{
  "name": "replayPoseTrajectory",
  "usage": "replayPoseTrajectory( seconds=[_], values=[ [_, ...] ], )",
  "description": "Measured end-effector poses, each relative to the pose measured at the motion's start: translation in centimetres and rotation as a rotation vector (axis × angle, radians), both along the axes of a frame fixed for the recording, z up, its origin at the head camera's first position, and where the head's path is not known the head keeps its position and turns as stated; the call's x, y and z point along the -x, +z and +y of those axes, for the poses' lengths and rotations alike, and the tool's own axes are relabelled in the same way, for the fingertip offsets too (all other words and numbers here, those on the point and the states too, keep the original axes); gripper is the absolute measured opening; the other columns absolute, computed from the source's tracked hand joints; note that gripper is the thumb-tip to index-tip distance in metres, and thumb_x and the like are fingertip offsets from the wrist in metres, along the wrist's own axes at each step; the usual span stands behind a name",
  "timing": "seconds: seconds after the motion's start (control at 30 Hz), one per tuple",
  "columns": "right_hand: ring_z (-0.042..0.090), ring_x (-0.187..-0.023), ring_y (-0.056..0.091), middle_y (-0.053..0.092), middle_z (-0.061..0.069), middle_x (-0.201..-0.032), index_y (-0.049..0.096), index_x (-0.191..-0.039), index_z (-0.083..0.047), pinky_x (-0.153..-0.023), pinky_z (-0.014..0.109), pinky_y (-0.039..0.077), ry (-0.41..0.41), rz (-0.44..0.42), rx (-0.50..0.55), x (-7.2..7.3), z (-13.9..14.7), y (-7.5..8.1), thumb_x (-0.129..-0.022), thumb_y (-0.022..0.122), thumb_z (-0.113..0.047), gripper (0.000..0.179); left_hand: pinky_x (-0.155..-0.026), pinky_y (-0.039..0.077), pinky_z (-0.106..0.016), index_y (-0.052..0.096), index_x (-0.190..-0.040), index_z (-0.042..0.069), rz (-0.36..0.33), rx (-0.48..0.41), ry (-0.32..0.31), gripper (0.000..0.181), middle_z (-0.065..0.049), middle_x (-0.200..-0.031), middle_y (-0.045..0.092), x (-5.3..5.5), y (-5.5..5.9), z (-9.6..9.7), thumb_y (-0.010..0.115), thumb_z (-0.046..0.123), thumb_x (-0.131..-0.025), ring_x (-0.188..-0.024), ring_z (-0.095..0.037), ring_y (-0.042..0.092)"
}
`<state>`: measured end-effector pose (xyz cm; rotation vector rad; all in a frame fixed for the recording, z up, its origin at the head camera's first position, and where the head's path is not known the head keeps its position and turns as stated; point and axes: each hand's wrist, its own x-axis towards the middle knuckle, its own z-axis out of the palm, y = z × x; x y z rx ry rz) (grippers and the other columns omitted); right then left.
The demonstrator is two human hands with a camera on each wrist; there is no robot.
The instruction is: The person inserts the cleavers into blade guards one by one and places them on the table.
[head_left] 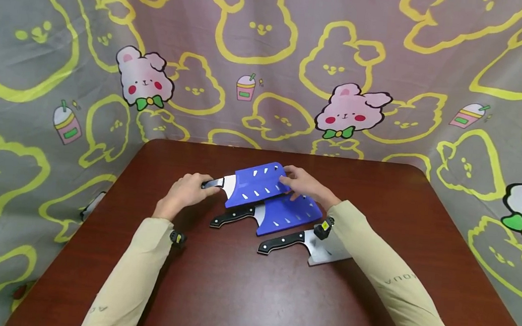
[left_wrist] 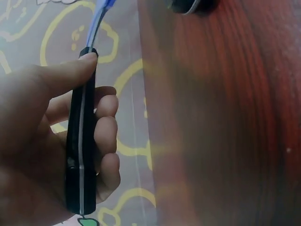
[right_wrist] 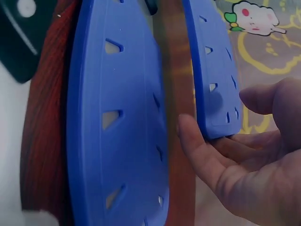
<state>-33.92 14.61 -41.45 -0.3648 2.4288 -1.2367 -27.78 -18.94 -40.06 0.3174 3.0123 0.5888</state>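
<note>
My left hand [head_left: 186, 192] grips the black handle [left_wrist: 81, 136] of a cleaver, its thumb lying along the top near the blade. A blue blade cover [head_left: 255, 184] with small slots encloses most of that cleaver's blade, which is raised above the table. At the cover's far end is my right hand [head_left: 307, 183]; in the right wrist view its thumb and fingers bend round the end from both sides. Just beneath lies a second cleaver in a blue cover [head_left: 291, 216]. Closer to me, a third cleaver [head_left: 323, 247] shows a bare metal blade, partly hidden by the right forearm.
All this takes place over a dark reddish-brown wooden table [head_left: 243, 293] with rounded far corners. A patterned cloth [head_left: 264, 118] with yellow outlines and rabbit heads hangs close behind it and along both sides. The two lying cleavers' handles point left.
</note>
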Motion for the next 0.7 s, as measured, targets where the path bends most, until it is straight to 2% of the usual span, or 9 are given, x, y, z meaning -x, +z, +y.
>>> replayPoseTrajectory(
  seconds=[0.1,0.27,0.33,0.47,0.6,0.7],
  values=[
    [0.030,-0.090,0.069,0.050,0.022,-0.139,0.031,-0.150,-0.005,-0.071,0.037,0.059,-0.005,0.021,-0.051,0.4,-0.5,-0.1,-0.102,0.051,-0.029,0.057,-0.069,0.046,-0.039,0.063,-0.129,0.011,-0.026,-0.004,0.005,0.049,-0.012,-0.109,0.068,0.3,-0.2,-0.3,0.065,0.043,-0.092,-0.083,-0.024,0.058],
    [0.031,-0.121,0.059,0.044,0.022,-0.148,0.030,-0.152,-0.001,-0.080,0.035,0.058,-0.006,0.008,-0.040,0.7,-1.3,-0.5,-0.102,0.051,-0.026,0.060,-0.072,0.047,-0.041,0.064,-0.128,0.010,-0.039,0.006,0.011,0.050,-0.012,-0.107,0.068,0.8,-0.6,-0.7,0.065,0.044,-0.092,-0.085,-0.025,0.058],
    [0.032,-0.129,0.054,0.042,0.022,-0.150,0.029,-0.152,-0.001,-0.084,0.036,0.058,-0.005,-0.009,-0.021,0.8,-1.6,-0.7,-0.102,0.051,-0.025,0.060,-0.073,0.047,-0.041,0.064,-0.127,0.010,-0.043,0.017,0.020,0.049,-0.012,-0.107,0.068,1.0,-0.9,-0.8,0.064,0.044,-0.092,-0.085,-0.026,0.059],
    [0.032,-0.130,0.053,0.043,0.022,-0.150,0.029,-0.152,-0.001,-0.091,0.038,0.055,-0.011,-0.023,0.009,0.8,-1.8,-0.8,-0.102,0.051,-0.024,0.060,-0.074,0.047,-0.043,0.064,-0.127,0.010,-0.055,0.018,0.038,0.048,-0.013,-0.108,0.068,1.3,-1.4,-0.9,0.064,0.043,-0.093,-0.086,-0.027,0.059],
    [0.035,-0.127,0.056,0.045,0.023,-0.147,0.029,-0.152,0.000,-0.097,0.042,0.052,-0.018,-0.010,0.070,0.6,-1.4,-0.5,-0.102,0.050,-0.021,0.058,-0.084,0.050,-0.049,0.060,-0.130,0.009,-0.031,0.000,0.042,0.047,-0.015,-0.116,0.067,1.4,-1.6,-0.8,0.060,0.041,-0.096,-0.100,-0.032,0.063],
    [0.038,-0.123,0.058,0.046,0.025,-0.146,0.034,-0.149,0.000,-0.098,0.045,0.051,-0.017,0.027,0.114,0.2,-0.7,0.0,-0.103,0.049,-0.020,0.052,-0.093,0.048,-0.053,0.055,-0.136,0.009,0.012,-0.015,0.037,0.049,-0.017,-0.124,0.064,1.3,-1.1,-0.8,0.057,0.039,-0.098,-0.113,-0.034,0.062]
  ],
)
